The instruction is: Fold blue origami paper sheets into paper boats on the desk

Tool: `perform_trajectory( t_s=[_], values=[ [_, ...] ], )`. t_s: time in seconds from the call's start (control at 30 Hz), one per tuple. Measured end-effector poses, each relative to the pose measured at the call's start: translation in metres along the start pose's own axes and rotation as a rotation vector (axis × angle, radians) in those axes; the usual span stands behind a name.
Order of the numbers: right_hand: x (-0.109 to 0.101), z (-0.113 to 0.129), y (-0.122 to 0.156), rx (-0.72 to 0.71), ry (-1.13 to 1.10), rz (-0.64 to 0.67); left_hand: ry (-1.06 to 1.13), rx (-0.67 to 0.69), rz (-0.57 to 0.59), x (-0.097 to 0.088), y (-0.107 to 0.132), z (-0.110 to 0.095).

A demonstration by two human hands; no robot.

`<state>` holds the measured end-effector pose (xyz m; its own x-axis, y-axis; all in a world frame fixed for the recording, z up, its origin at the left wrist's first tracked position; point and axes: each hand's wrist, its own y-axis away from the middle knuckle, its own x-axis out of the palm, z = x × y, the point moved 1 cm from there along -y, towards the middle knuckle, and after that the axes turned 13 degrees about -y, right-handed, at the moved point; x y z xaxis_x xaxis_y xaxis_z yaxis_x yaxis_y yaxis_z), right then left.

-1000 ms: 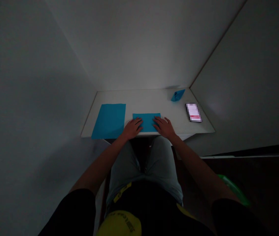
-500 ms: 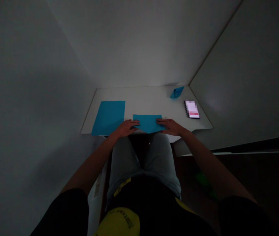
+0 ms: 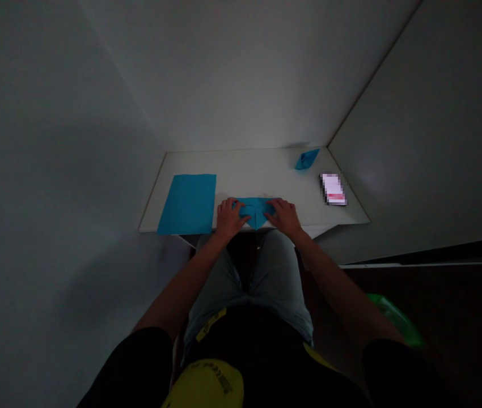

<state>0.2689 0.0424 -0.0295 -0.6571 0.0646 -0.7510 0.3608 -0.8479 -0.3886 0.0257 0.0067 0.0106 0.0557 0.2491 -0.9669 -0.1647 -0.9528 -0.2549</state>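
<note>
A partly folded sheet of blue paper (image 3: 256,214) lies at the table's near edge, with its point towards me. A seam runs down its middle, and the flaps on both sides are turned inwards. My left hand (image 3: 229,219) grips the left side of this paper, thumb and fingers curled onto it. On the right side my right hand (image 3: 284,216) does likewise, its fingertips on the paper. Parts of both paper sides are hidden under the fingers.
To the left lies a flat blue sheet (image 3: 187,204), its near edge at the table's front. A folded blue paper boat (image 3: 307,159) rests at the back right. Near it is a phone (image 3: 333,188) with a lit screen. Walls enclose the white table (image 3: 249,170).
Both hands have shifted inwards and their fingers have curled. The paper's two sides have been turned in towards the middle, leaving a narrower point at the near end.
</note>
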Motion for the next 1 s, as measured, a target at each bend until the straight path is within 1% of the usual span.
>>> perform_trajectory(
  t_s=[0.1, 0.17, 0.27, 0.33, 0.43, 0.5, 0.6, 0.7, 0.77, 0.87, 0.93, 1.0],
  values=[
    [0.009, 0.006, 0.005, -0.027, 0.011, -0.018, 0.001, 0.041, 0.03, 0.003, 0.005, -0.006],
    [0.015, 0.011, 0.01, -0.004, 0.022, -0.015, 0.016, 0.06, 0.046, 0.006, 0.008, -0.011],
    [0.023, 0.02, 0.019, 0.05, 0.044, -0.03, 0.045, 0.074, 0.016, 0.011, 0.011, -0.016],
    [0.024, 0.026, 0.024, 0.048, 0.049, -0.046, 0.047, 0.104, 0.006, 0.015, 0.011, -0.017],
    [0.02, 0.029, 0.026, 0.007, 0.04, -0.044, 0.009, 0.139, 0.023, 0.02, 0.004, -0.011],
    [0.015, 0.026, 0.022, -0.036, 0.022, 0.009, -0.014, 0.173, 0.05, 0.021, -0.006, -0.005],
    [0.009, 0.019, 0.011, -0.12, -0.012, 0.135, -0.018, 0.226, 0.085, 0.019, -0.024, 0.005],
    [0.009, 0.014, 0.002, -0.169, -0.001, 0.221, -0.005, 0.229, 0.066, 0.013, -0.031, 0.009],
    [0.012, 0.015, -0.001, -0.158, 0.043, 0.219, 0.014, 0.219, 0.029, 0.01, -0.027, 0.009],
    [0.02, 0.023, -0.001, -0.105, 0.134, 0.164, 0.055, 0.233, -0.006, 0.01, -0.008, 0.008],
    [0.026, 0.028, -0.002, -0.077, 0.174, 0.132, 0.074, 0.255, -0.002, 0.012, 0.004, 0.01],
    [0.03, 0.03, -0.003, -0.065, 0.178, 0.107, 0.086, 0.273, 0.023, 0.015, 0.011, 0.014]
  ],
)
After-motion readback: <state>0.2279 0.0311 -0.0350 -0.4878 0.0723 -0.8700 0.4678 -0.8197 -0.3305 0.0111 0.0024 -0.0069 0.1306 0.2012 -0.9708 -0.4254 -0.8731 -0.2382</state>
